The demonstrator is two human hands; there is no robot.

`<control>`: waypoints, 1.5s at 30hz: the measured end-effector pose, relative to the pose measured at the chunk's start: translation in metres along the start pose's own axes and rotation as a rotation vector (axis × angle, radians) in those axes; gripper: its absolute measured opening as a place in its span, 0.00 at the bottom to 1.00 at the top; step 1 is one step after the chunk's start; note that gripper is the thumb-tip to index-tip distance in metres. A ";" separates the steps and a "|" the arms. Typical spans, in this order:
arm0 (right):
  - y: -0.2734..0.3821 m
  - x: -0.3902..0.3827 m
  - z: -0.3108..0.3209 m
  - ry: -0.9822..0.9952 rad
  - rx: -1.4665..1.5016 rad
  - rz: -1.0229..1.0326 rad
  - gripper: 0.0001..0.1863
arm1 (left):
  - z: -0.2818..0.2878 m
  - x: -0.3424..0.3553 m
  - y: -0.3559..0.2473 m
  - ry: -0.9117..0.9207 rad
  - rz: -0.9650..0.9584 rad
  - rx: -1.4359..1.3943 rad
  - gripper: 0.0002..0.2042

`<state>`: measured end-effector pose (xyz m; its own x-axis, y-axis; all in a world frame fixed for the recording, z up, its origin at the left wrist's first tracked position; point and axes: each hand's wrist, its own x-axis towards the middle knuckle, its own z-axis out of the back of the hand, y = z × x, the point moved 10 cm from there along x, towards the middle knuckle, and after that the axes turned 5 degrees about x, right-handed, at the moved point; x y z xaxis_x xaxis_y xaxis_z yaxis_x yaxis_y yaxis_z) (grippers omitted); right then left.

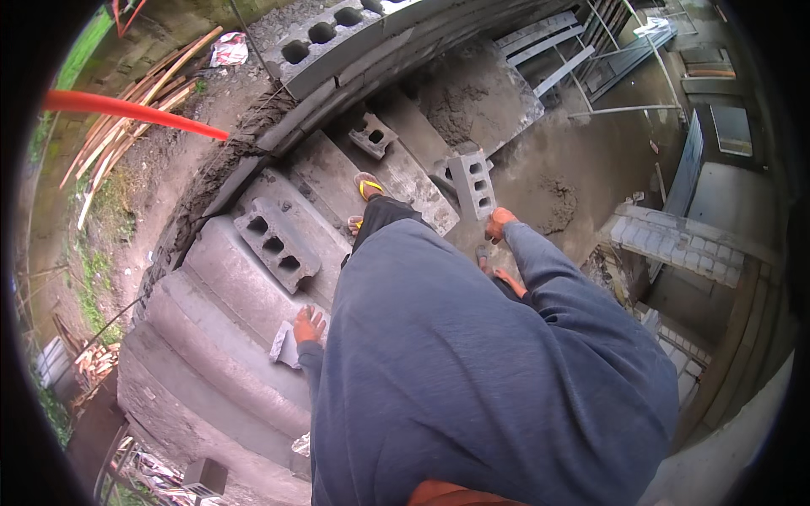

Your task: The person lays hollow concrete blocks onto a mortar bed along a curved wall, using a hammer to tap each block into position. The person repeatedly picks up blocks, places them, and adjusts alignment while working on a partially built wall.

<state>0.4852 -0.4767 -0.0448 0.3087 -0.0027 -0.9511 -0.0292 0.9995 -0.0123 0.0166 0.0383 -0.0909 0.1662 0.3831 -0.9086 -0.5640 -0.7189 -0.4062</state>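
From my end, the relation that counts is on the right: a grey three-hole block [471,185] lies just beyond the right hand [500,226] and slightly left of its fingers, near end right at them. Its long axis runs outward from the fingers, leaning a little left toward the far end, holes facing up at me. Right hand is clearly the nearer one; left hand [309,325] sits well apart from that block, back and to the left. Right fingers look curled in at the block's near corner, but at this angle and size I can't tell whether they grip it or only touch. Left fingers are loosely spread, nothing in them. Just beside the left fingers, on the near side, a small broken chunk [285,347] lies on the concrete steps [228,291]; contact unclear. Just past the left fingertips, a second block [277,244] lies on a step, long axis slanting away to the left, near end toward those fingers. A third block [372,136] lies farther out, beyond both hands' fingers and left of the right-hand one, with a sandalled foot [369,185] on this side of it.
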 end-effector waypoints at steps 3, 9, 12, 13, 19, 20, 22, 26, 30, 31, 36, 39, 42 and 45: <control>-0.019 0.009 -0.030 0.061 -0.055 0.000 0.13 | 0.014 -0.013 -0.017 -0.012 -0.038 0.058 0.25; -0.016 0.018 -0.096 0.091 -0.255 0.025 0.12 | 0.031 -0.018 -0.032 0.056 -0.343 0.998 0.20; -0.015 0.033 -0.134 0.114 -0.366 0.090 0.13 | 0.028 -0.011 -0.016 0.174 -0.585 1.540 0.17; -0.021 0.036 -0.147 0.197 -0.358 0.120 0.15 | 0.027 -0.003 -0.006 0.153 -0.634 1.531 0.17; 0.008 0.011 -0.192 0.068 -0.586 0.516 0.18 | 0.027 -0.016 -0.042 0.028 -0.846 1.618 0.17; 0.001 0.015 -0.197 0.049 -0.563 0.534 0.18 | 0.034 -0.015 -0.045 0.030 -0.480 1.088 0.18; -0.006 0.027 -0.203 0.023 -0.522 0.568 0.18 | 0.016 -0.027 -0.055 -0.021 -0.055 0.439 0.21; -0.017 0.057 -0.210 -0.057 -0.465 0.646 0.19 | 0.009 -0.029 -0.100 -0.080 -0.034 0.328 0.25; -0.092 0.085 -0.196 -0.134 -0.091 0.363 0.20 | -0.017 -0.019 -0.106 -0.054 -0.004 0.386 0.26; -0.115 0.084 -0.186 -0.157 0.115 0.179 0.19 | -0.021 -0.018 -0.101 -0.051 0.013 0.395 0.26; -0.142 0.073 -0.113 -0.124 0.567 -0.060 0.21 | -0.057 0.012 -0.085 0.010 0.120 0.471 0.26; -0.089 0.075 -0.036 -0.312 0.171 0.091 0.19 | -0.057 0.034 -0.046 0.055 0.190 0.548 0.25; -0.083 0.137 -0.036 -0.366 0.089 0.100 0.17 | -0.043 0.059 0.006 0.042 0.288 0.497 0.24; -0.044 0.208 -0.048 -0.328 0.225 0.044 0.17 | -0.030 0.108 0.038 -0.049 0.306 0.497 0.27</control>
<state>0.5053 -0.5230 -0.2573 0.5998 0.0144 -0.8000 0.1487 0.9804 0.1292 0.0374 0.0348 -0.2076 -0.0952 0.2353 -0.9672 -0.8939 -0.4477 -0.0210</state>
